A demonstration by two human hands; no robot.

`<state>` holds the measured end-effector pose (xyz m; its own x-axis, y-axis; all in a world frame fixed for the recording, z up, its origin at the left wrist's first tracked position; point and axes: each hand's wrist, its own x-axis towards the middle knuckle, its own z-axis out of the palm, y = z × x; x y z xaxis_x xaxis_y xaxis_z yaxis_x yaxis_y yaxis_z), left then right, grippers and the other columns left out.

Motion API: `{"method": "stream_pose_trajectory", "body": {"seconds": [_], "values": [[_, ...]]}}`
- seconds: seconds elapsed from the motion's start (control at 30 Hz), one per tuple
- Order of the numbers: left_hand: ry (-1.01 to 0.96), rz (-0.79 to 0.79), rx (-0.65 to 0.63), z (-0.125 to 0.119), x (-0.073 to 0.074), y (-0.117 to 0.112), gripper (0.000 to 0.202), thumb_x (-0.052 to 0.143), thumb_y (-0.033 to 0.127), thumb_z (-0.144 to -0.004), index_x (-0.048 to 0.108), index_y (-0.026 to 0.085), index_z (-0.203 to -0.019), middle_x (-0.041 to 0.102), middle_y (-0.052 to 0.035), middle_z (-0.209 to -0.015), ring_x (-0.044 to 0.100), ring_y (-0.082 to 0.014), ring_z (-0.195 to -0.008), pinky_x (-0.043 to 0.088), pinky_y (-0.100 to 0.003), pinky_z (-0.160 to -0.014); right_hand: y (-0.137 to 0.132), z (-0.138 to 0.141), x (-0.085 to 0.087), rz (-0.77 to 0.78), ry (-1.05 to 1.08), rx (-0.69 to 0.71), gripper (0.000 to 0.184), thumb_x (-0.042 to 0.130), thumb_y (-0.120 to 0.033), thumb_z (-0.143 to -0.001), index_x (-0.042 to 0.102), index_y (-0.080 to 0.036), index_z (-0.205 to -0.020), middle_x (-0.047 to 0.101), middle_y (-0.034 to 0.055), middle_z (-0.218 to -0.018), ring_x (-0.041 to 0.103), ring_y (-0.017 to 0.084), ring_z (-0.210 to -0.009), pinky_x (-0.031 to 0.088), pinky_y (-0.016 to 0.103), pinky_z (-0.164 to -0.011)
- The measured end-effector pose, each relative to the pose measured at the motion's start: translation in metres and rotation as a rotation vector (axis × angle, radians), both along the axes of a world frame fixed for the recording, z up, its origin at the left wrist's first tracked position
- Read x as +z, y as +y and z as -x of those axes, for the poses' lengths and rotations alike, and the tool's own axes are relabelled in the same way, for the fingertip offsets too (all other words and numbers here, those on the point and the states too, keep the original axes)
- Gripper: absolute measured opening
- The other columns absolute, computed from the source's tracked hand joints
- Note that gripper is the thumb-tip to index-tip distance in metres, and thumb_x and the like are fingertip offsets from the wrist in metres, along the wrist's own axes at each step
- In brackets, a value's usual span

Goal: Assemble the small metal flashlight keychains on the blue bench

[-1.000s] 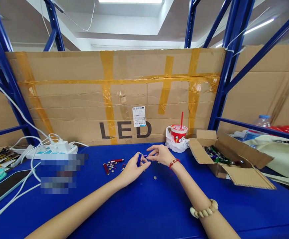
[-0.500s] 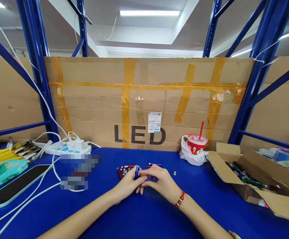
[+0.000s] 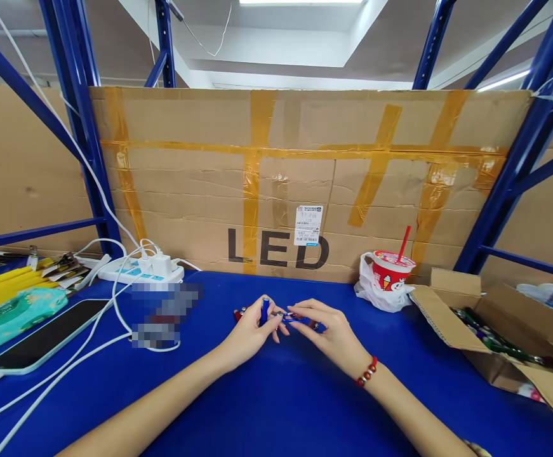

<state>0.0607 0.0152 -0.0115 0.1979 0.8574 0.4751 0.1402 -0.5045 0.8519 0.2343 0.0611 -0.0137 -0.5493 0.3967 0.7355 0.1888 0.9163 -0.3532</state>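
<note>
My left hand [image 3: 251,333] is closed around a small blue tube-shaped flashlight [image 3: 265,310], held upright above the blue table [image 3: 276,393]. My right hand [image 3: 329,330] pinches a small metallic part [image 3: 286,313] next to the tube's top, with its fingertips meeting those of my left hand. Behind my hands lie small red flashlights and button cells [image 3: 240,313], mostly hidden by my fingers.
An open cardboard box [image 3: 495,336] of small flashlights stands at the right. A red cup with a straw [image 3: 393,270] sits by the taped LED carton [image 3: 305,184]. At the left lie a power strip [image 3: 143,271], white cables, a phone [image 3: 42,336] and packets.
The view has shifted a little. My hands have lifted slightly and my right hand has drawn apart from the left, now pinching a small part beside the blue tube.
</note>
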Motion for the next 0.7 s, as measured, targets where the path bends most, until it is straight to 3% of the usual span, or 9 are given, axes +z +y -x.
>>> {"method": "stream_pose_trajectory", "body": {"seconds": [0.2,0.37,0.5,0.7], "values": [[0.019,0.071,0.055,-0.004,0.001,-0.004,0.041,0.049,0.052,-0.078,0.029,0.016,-0.075,0.055,-0.0028,-0.074,0.056,-0.0112,-0.061,0.042,-0.023,-0.052,-0.004,0.002,0.0,0.085,0.036,-0.114,0.022,0.048,-0.03,-0.083,0.068,-0.021,-0.081,0.061,0.0019,-0.081,0.055,0.009,-0.072,0.041,0.017,-0.058],[-0.035,0.131,0.046,-0.006,-0.002,-0.002,0.048,0.051,0.059,-0.072,0.03,0.016,-0.075,0.055,-0.0022,-0.072,0.056,-0.0111,-0.058,0.041,-0.022,-0.05,-0.006,0.008,-0.001,0.338,0.111,-0.111,0.031,0.049,-0.039,-0.08,0.068,-0.016,-0.074,0.058,0.0035,-0.069,0.049,0.008,-0.054,0.039,0.016,-0.045],[-0.087,0.179,0.039,-0.007,-0.004,-0.003,0.046,0.054,0.055,-0.073,0.029,0.016,-0.076,0.056,-0.003,-0.074,0.056,-0.0117,-0.059,0.04,-0.022,-0.05,-0.003,0.01,-0.002,0.549,0.154,-0.018,0.04,0.051,-0.048,-0.075,0.066,-0.011,-0.077,0.054,0.0041,-0.064,0.047,0.009,-0.053,0.042,0.017,-0.042],[-0.104,0.142,0.079,-0.011,-0.006,-0.009,0.039,0.058,0.041,-0.075,0.029,0.016,-0.078,0.055,-0.0039,-0.084,0.055,-0.0087,-0.061,0.04,-0.021,-0.054,-0.002,0.01,-0.002,0.625,0.215,0.003,0.042,0.055,-0.049,-0.07,0.065,-0.01,-0.081,0.055,0.0054,-0.069,0.048,0.01,-0.058,0.043,0.017,-0.041]]}}
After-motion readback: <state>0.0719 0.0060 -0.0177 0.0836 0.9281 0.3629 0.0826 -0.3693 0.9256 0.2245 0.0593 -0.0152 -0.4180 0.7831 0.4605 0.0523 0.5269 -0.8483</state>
